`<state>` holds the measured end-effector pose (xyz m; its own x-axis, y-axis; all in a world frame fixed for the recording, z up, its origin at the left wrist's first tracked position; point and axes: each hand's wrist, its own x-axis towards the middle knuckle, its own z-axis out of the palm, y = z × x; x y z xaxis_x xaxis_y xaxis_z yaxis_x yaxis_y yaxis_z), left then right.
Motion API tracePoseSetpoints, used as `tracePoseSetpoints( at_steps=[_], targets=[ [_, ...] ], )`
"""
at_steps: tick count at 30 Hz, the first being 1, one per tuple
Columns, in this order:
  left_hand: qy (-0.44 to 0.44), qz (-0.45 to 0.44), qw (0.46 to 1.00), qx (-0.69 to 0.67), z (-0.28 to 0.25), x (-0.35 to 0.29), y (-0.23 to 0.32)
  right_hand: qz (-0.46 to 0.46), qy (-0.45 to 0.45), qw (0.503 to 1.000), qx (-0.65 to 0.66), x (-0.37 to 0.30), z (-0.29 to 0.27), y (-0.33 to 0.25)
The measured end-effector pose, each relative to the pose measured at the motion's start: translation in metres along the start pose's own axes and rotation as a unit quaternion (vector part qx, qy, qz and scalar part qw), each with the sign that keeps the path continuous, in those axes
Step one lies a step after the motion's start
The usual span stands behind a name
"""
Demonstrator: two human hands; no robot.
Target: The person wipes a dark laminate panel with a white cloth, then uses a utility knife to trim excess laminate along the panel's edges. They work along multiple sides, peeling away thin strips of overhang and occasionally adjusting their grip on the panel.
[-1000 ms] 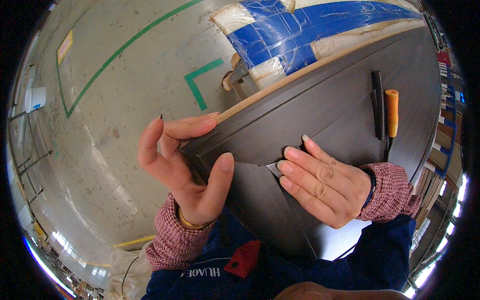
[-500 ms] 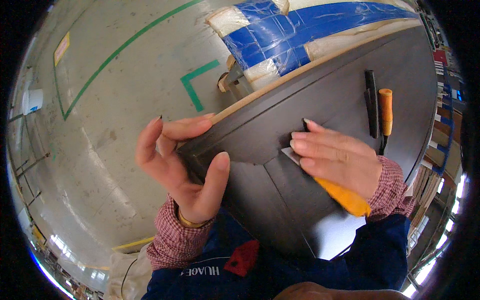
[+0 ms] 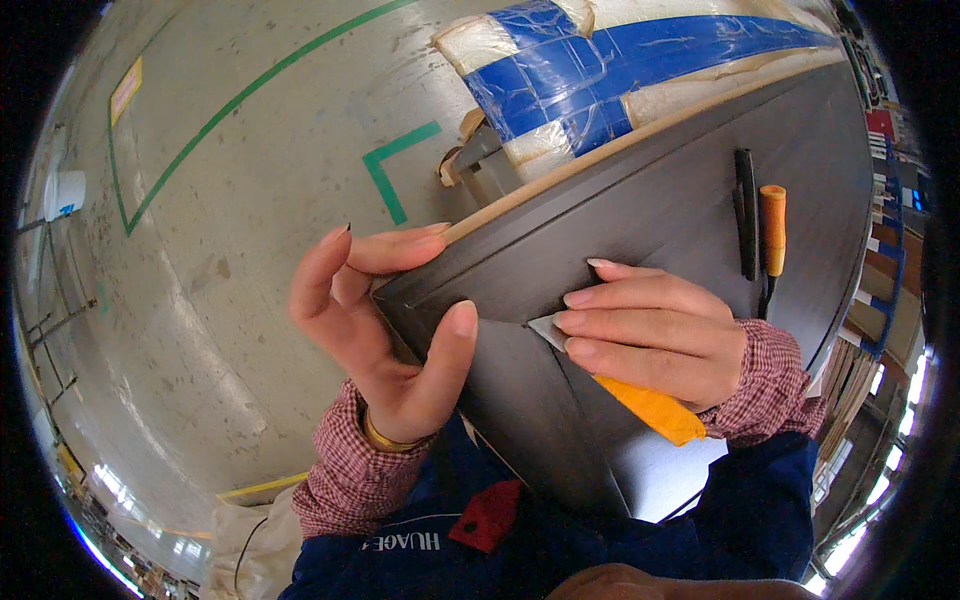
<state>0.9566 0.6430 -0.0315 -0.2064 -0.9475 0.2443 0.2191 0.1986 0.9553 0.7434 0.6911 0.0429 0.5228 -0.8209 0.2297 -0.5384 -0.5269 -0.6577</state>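
Observation:
A dark grey-brown wooden panel (image 3: 500, 420) with grooved seams and a pale edge lies in front of me. My left hand (image 3: 390, 330) holds its left corner, thumb on the top face and fingers over the far edge. In my right hand (image 3: 650, 335) is a scraper (image 3: 655, 412) with a yellow handle and a grey blade. Its blade tip rests on the panel where the seams meet, with my fingers pressed flat over the blade. How the thumb sits is hidden.
On the panel's right part lie a black stick-like piece (image 3: 746, 215) and a tool with an orange wooden handle (image 3: 773, 230). A bundle wrapped in blue and white plastic (image 3: 560, 75) stands beyond the far edge. Green tape (image 3: 375, 170) marks the floor at left.
My right hand has slid the scraper left and slightly down, its tip now at the seam junction. The left hand and panel have shifted slightly right in view.

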Motion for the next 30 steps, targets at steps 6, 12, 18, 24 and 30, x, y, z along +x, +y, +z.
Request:
tracePoseSetpoints(
  at_steps=[6,12,18,24,30],
  targets=[
    [0.006,0.003,1.0,-0.012,0.0,0.0,-0.001,-0.006,-0.012,1.0,0.005,0.001,0.001,-0.001],
    [0.015,-0.007,1.0,-0.024,0.001,-0.003,0.0,-0.012,-0.015,1.0,-0.009,-0.001,0.003,0.0],
    [-0.002,0.008,1.0,-0.013,0.0,-0.003,-0.003,0.026,-0.002,0.994,0.103,-0.003,-0.001,0.006],
    [-0.005,0.047,0.999,-0.013,0.003,-0.003,-0.01,0.013,-0.013,0.998,0.068,0.002,0.003,0.005],
    [-0.008,0.075,0.997,0.007,0.002,0.002,-0.014,-0.007,-0.019,0.999,0.031,0.01,0.002,0.004]
  ],
)
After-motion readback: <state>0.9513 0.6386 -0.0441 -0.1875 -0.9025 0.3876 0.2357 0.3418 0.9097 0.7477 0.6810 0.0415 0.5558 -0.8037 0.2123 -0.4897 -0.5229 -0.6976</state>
